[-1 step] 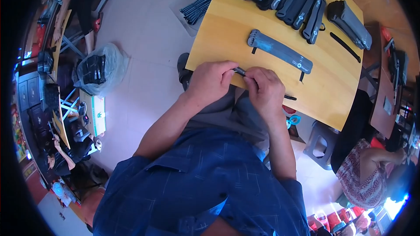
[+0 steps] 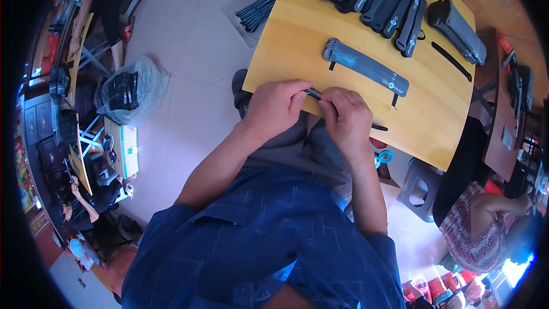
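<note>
Over the near edge of the wooden table, my left hand [image 2: 278,103] pinches a narrow black strip [image 2: 313,93] between thumb and forefinger. My right hand [image 2: 347,115] grips the same strip a little to the right, fingers curled. A short black end shows beyond the right hand, apparently part of this strip, though the middle is hidden by the fingers. Just past the hands lies a flat grey-black fabric band [image 2: 366,67] with white print and a layered left end. Small black tabs stick out from under its near side.
Along the far side of the table [image 2: 286,60] lie several similar black bands [image 2: 380,3]. A grey stack [image 2: 457,31] and a loose black strip [image 2: 451,61] are at right. Black strips [image 2: 256,12] lie on the floor sheet beyond the left edge. Other people sit at both sides.
</note>
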### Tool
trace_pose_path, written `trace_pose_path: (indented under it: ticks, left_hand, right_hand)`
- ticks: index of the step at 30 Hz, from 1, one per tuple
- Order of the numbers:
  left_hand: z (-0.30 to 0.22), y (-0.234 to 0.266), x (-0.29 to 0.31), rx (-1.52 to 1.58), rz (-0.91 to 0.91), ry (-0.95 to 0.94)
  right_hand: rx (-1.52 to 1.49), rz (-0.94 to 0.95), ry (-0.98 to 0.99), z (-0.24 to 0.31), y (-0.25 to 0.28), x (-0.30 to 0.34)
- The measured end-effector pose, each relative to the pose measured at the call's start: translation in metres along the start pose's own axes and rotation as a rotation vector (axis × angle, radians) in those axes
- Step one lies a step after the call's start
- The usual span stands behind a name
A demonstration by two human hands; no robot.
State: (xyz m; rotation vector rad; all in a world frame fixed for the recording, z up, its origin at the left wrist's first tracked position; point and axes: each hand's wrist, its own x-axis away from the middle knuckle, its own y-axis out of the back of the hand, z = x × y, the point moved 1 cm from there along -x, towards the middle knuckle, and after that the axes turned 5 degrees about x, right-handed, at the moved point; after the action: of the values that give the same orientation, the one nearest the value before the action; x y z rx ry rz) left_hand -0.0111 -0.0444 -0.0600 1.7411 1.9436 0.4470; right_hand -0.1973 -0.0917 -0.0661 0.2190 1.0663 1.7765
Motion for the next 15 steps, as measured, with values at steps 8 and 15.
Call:
trace_pose_path:
  ticks: [8,15]
  left_hand:
    - [-0.006,0.0004,0.0027,-0.045,0.016,0.131]
    - [0.0039,0.0034,-0.0016,-0.043,-0.008,-0.035]
  right_hand:
    - [0.007,0.017,-0.012,0.0014,-0.0014,-0.0002]
    - [0.012,0.017,-0.019,-0.0002,0.0003,-0.0027]
